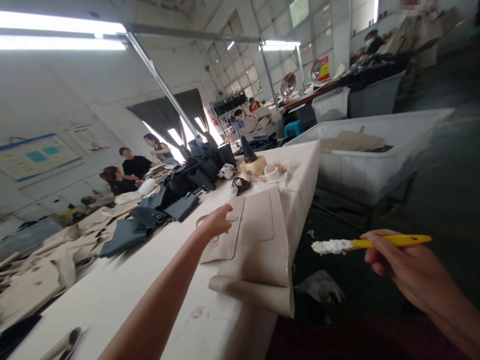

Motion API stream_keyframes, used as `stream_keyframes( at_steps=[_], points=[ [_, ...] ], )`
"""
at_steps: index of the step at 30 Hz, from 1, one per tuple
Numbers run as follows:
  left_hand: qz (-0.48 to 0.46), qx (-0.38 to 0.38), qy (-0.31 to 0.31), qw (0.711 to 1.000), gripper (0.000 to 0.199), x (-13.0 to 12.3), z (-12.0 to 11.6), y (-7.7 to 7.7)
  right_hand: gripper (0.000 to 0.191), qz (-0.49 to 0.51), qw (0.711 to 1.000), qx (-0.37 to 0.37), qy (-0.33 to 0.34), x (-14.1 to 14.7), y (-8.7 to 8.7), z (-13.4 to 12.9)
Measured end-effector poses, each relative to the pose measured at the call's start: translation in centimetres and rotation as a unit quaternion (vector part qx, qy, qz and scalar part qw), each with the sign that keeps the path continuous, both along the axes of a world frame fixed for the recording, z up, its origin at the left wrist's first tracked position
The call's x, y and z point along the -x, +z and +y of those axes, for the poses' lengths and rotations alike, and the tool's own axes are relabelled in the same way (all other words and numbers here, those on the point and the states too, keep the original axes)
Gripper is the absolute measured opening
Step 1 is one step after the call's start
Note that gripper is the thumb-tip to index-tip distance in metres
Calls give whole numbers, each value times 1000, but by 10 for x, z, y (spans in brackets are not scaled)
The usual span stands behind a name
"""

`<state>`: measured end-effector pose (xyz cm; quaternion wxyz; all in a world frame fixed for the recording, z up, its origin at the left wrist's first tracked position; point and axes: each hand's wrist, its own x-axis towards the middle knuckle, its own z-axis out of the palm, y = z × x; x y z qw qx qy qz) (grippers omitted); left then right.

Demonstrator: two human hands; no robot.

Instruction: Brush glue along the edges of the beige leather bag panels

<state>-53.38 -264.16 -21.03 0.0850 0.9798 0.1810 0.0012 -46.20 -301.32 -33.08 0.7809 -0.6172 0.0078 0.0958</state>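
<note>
My right hand [393, 255] is closed round the yellow handle of a brush [393, 241], held level in the air to the right of the table edge. The brush's head is thick with white, paste-like stuff. My left hand [220, 221], its fingers apart, is over a beige leather-like bag panel [257, 250]; whether they touch it I cannot tell. This panel has a stitched pocket outline and a curled lower end at the table's edge. Under and beside my left hand lies a smaller beige flap piece [225, 242] with a strap and a small metal fitting.
Past the panel stand a pale yellow container [253, 167] with a dark cone on top and a roll of tape [272, 173]. Dark bag pieces [182, 206] are heaped on the white table [150, 285]. A white bin [367, 170] stands right. Several people work farther back.
</note>
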Motion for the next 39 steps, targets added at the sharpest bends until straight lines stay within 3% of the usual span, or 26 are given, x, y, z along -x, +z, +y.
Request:
stream_keyframes(
  at_steps=[3,6,11,16,21,24,35,39],
  points=[
    [81,-20,-8,996,53,-37,10,-18,42,5,1000,-5,0,2,2,-4],
    [124,-38,-12,992,38,-50,15,-26,44,-4,1000,-7,-4,1,3,-8],
    [151,-42,-4,988,35,-54,17,-21,52,-5,1000,-14,4,-3,2,-6],
    [211,52,42,975,27,-58,27,-15,58,-4,1000,-25,11,-6,1,-2],
    [188,177,14,966,31,-54,45,12,57,-4,1000,-26,3,-6,7,-3],
    [160,207,-8,965,33,-46,51,33,55,-2,1000,-29,4,-7,10,-3],
    [-41,166,-21,985,29,14,38,117,54,-26,999,-29,3,-8,22,8],
    [-139,118,-26,983,34,33,45,125,55,-26,998,-57,-2,-9,28,10]
  ],
)
